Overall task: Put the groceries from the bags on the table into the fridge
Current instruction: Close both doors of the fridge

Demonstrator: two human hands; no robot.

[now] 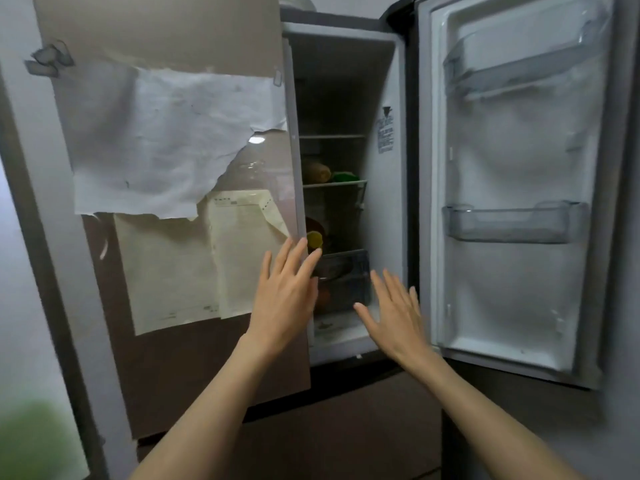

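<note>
The fridge (388,209) stands right in front of me with its right door (519,188) swung wide open and its left door (194,358) nearly closed. Inside, a yellowish item and a green item (329,173) lie on a middle shelf, a yellow-capped item (314,239) sits lower, and a clear drawer (346,275) is below that. My left hand (285,292) is raised with straight fingers at the left door's edge, holding nothing. My right hand (394,313) is spread flat in front of the fridge's bottom ledge, also empty. No bags or table are in view.
Torn white paper (166,140) and yellowed sheets (207,258) are stuck on the left door. The open door carries two clear, empty bins (512,225). Brown lower drawers (346,427) sit beneath. A blurred green shape (34,441) shows at the bottom left.
</note>
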